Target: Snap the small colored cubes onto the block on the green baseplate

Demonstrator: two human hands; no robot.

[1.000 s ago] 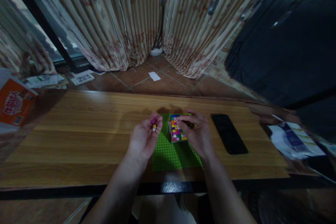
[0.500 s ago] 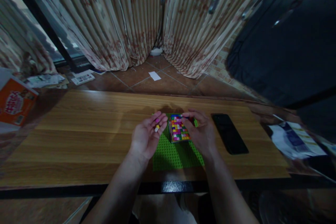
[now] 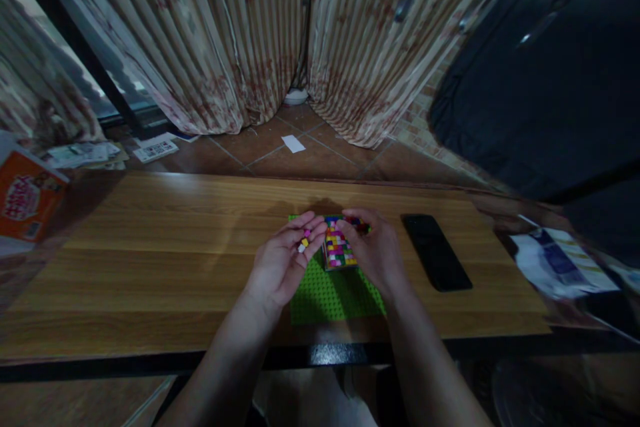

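My left hand (image 3: 280,260) is turned palm up, its fingers slightly curled under a few small toy bricks (image 3: 305,242) in pink, yellow and white. Beside its fingertips, a rectangular block of multicoloured bricks (image 3: 339,252) rests on a green studded baseplate (image 3: 323,297). My right hand (image 3: 379,250) reaches over the block's right side, thumb and forefinger brought close together at its upper part. Whatever lies between those fingertips is too small or hidden to make out. The right hand also covers part of the block and the plate.
A black smartphone (image 3: 437,252) lies on the wooden table (image 3: 175,260), right of my right hand. Printed packaging (image 3: 563,263) sits beyond the right edge. An orange and white box (image 3: 30,197) stands at far left. Behind the table, a white card (image 3: 293,143) lies on the tiled floor.
My left hand has shifted slightly right, its fingertips now nearer the brick block. The right thumb and forefinger have moved a little left over the block's top.
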